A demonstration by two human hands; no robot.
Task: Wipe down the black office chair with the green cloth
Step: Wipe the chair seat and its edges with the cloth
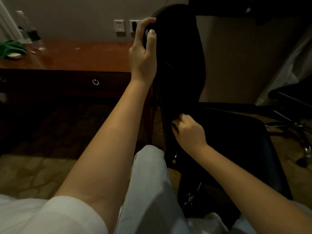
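Knee in pale trousers (150, 183) was nearest, just beside the black office chair (182, 65). Right hand (189, 130) sat at the joint between seat (236, 141) and backrest, fingers curled in. Too dark there to tell whether it gripped anything. Left hand (143, 53) was higher up, fingers wrapped over the backrest's top edge, thumb on the near side, firm hold. Green cloth (10, 48) lay bunched at the far left of the wooden desk (84, 54), well apart from the chair and both hands. Ring pull (95, 81) on the desk drawer, wall plates (119, 26) behind
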